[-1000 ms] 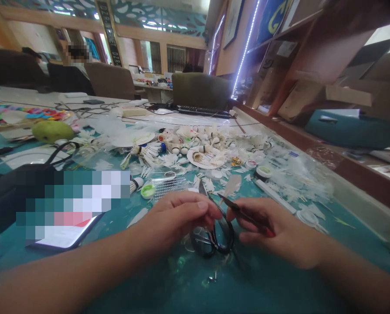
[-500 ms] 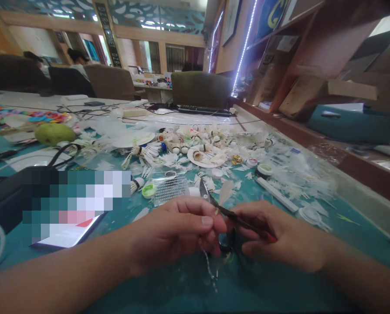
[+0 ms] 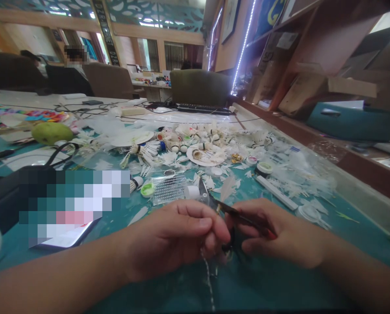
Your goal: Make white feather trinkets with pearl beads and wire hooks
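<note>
My left hand (image 3: 177, 235) is closed, thumb pressed against the forefinger. A thin pale beaded strand (image 3: 208, 277) hangs down from beneath its fingers; whatever else sits in the pinch is hidden. My right hand (image 3: 269, 231) is wrapped round a dark hand tool (image 3: 235, 213) with a tapered metal tip and some red near its handle end. Its tip points up and away to the left, past my left fingertips; whether it is pliers or scissors I cannot tell. A white feather (image 3: 228, 188) shows just beyond the tool. Between the hands there is a small blurred black part (image 3: 228, 244).
A sheet of small beads (image 3: 169, 189), a green pot (image 3: 147, 189) and a white cap (image 3: 192, 192) lie beyond my left hand. Shuttlecocks (image 3: 144, 150) and loose feathers spread across the teal mat. A lit phone (image 3: 66, 235) lies left, a white bar (image 3: 276, 192) right. People sit behind.
My left fingers have shifted slightly right and uncurled a little over the tool. The beaded strand hangs lower. The black ring between the hands is now less visible.
</note>
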